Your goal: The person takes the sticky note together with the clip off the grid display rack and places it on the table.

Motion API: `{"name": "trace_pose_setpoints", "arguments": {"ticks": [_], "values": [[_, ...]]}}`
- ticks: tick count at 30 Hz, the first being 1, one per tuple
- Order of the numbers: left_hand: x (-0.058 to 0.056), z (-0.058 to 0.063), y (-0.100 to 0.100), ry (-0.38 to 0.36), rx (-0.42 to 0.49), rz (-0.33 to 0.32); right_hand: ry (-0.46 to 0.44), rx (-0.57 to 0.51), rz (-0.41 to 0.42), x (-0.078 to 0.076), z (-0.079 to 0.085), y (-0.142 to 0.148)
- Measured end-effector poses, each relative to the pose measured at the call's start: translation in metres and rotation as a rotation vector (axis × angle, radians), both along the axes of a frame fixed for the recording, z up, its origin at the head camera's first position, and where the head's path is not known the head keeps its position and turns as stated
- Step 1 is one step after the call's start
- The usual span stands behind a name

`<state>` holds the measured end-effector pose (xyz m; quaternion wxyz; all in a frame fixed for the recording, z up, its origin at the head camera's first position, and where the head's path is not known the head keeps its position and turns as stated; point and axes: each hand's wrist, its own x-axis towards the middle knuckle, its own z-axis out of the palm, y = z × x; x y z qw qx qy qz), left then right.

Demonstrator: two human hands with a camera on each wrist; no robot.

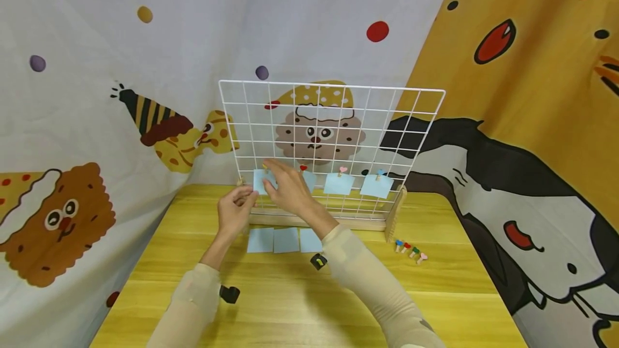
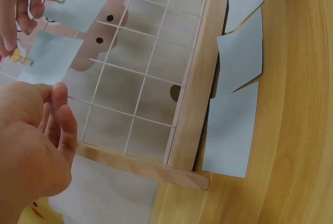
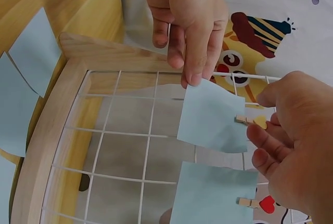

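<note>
A light blue paper note (image 3: 210, 117) hangs at the left of a white wire grid (image 1: 333, 122), under a small wooden clothespin (image 3: 242, 119) with a yellow heart. My left hand (image 1: 235, 210) pinches the note's lower left corner between thumb and fingers. Beside the clothespin is my right hand (image 1: 292, 187), its fingertips right at the yellow heart and its thumb apart from it. Another note (image 3: 213, 193) hangs alongside, held by a clothespin with a red heart (image 3: 267, 204). Further right on the grid hang a note (image 1: 338, 183) with a pink heart and one (image 1: 376, 186) with a blue heart.
The grid stands in a wooden base (image 2: 187, 104) on the wooden table (image 1: 271, 305). Several blue notes (image 1: 286, 240) lie in a row before it. At the right, several heart clothespins (image 1: 414, 252) lie on the table. A printed cloth (image 1: 184, 42) hangs behind.
</note>
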<state>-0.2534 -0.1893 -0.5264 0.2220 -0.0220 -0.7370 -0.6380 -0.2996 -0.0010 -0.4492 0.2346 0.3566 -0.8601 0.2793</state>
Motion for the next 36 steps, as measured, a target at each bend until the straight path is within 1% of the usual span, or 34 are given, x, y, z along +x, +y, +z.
{"name": "trace_pose_setpoints", "arguments": {"ticks": [4, 5, 6, 7, 9, 12, 13, 14, 20, 24, 33, 36], "values": [[-0.001, -0.001, -0.001, -0.004, -0.006, 0.003, -0.031, -0.054, 0.037, 0.001, 0.006, 0.000], [-0.001, -0.001, -0.001, -0.005, -0.006, 0.004, -0.042, -0.071, 0.052, 0.003, 0.010, 0.000], [-0.001, -0.001, -0.001, -0.007, -0.007, 0.004, -0.037, -0.088, 0.063, 0.000, 0.007, 0.001], [-0.001, -0.001, -0.001, -0.009, -0.006, 0.005, -0.052, -0.108, 0.072, 0.002, 0.010, 0.001], [-0.001, -0.001, -0.001, -0.010, -0.003, 0.006, -0.054, -0.143, 0.079, 0.001, 0.010, 0.000], [-0.001, -0.001, -0.001, -0.015, -0.002, 0.007, -0.046, -0.190, 0.079, -0.001, 0.010, 0.000], [-0.001, -0.001, -0.001, -0.016, -0.001, 0.006, -0.056, -0.207, 0.074, 0.002, 0.014, -0.001], [-0.001, -0.001, -0.001, -0.017, 0.001, 0.005, -0.054, -0.220, 0.072, 0.001, 0.014, -0.002], [-0.001, 0.001, 0.000, -0.022, 0.005, 0.004, -0.061, -0.268, 0.059, -0.002, 0.013, -0.003], [0.000, 0.001, 0.000, -0.028, -0.001, 0.010, -0.041, -0.279, 0.054, -0.003, 0.011, -0.005], [-0.001, 0.001, 0.000, -0.007, 0.007, 0.002, 0.072, -0.302, 0.033, -0.004, 0.008, -0.009], [-0.001, 0.000, 0.000, -0.012, 0.006, 0.006, 0.090, -0.299, 0.018, -0.004, 0.008, -0.010]]}}
